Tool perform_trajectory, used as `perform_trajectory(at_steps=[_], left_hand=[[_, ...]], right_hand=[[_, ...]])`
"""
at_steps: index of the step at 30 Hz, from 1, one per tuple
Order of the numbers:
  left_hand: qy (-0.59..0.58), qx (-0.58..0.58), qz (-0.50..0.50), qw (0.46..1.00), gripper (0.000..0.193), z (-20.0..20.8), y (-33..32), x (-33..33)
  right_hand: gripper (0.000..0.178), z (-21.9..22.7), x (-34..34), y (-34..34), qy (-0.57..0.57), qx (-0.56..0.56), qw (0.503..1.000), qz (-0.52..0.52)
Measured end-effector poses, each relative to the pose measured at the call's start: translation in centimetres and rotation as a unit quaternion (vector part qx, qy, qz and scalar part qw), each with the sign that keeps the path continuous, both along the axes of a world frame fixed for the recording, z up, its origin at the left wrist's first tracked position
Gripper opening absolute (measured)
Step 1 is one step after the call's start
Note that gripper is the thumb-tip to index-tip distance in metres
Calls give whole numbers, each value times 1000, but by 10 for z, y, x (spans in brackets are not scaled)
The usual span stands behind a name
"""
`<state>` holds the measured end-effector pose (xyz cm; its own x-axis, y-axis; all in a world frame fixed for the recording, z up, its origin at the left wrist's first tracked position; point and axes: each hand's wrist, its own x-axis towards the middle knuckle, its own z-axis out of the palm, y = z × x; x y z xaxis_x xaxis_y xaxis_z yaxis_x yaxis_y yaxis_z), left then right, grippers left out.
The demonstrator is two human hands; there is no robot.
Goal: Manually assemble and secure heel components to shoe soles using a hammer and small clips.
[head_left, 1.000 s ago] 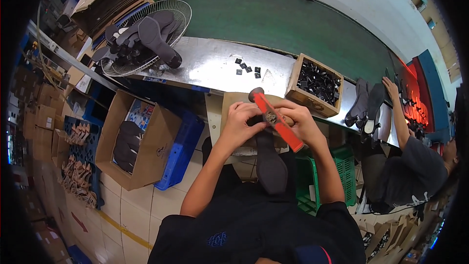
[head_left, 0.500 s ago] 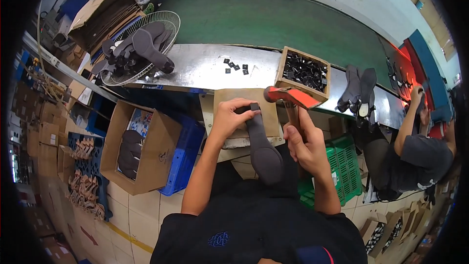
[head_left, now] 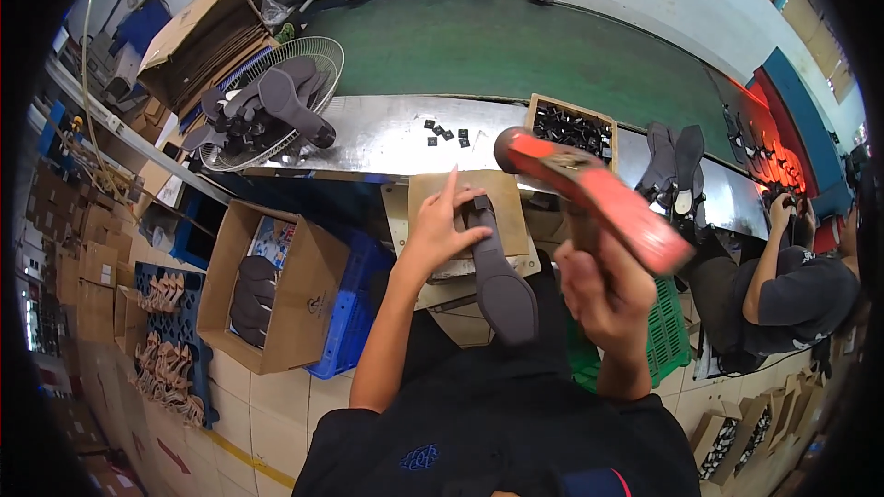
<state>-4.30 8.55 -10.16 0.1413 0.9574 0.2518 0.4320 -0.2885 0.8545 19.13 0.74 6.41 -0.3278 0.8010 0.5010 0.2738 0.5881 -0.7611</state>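
Observation:
A dark shoe (head_left: 507, 293) lies sole up, its heel end over a brown-topped work block (head_left: 428, 186) and its toe toward my lap. My left hand (head_left: 440, 225) steadies it at the heel, thumb on one side and fingertips at the heel's end, with the index finger raised. A small black heel piece (head_left: 481, 202) sits at that end, partly behind the fingers. In my right hand (head_left: 608, 299) is a hammer (head_left: 589, 179) with a worn red-orange head, its handle mostly hidden by the fist. The hammer is raised, apart from the shoe.
Small black pieces (head_left: 446, 134) lie on the metal ledge, left of a wooden box (head_left: 611, 143) full of them. A wire basket of shoes (head_left: 333, 74) stands at left, beyond a cardboard box (head_left: 299, 304). A green crate (head_left: 670, 340) is near my right arm; a co-worker (head_left: 792, 299) sits further right.
The hammer has come up closer to the camera and to the right. My left hand has opened from its pinch at the heel end, raising the index finger, while staying on the shoe.

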Motion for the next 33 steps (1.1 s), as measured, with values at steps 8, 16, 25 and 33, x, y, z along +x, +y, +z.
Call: perform_trajectory(at_steps=[8,16,25,33], left_hand=[[193,-20,17,981,120,18,-5,3],[268,0,18,963,69,25,-17,4],[-110,-13,-152,982,17,80,-86,18],[-206,-239,-198,928,18,149,-129,8]], right_hand=[[43,-50,-22,24,-38,-48,998,-23],[54,-76,-20,28,-62,-119,990,-30],[58,-75,-8,63,-152,73,985,23],[43,-82,-22,56,-373,206,899,106]])
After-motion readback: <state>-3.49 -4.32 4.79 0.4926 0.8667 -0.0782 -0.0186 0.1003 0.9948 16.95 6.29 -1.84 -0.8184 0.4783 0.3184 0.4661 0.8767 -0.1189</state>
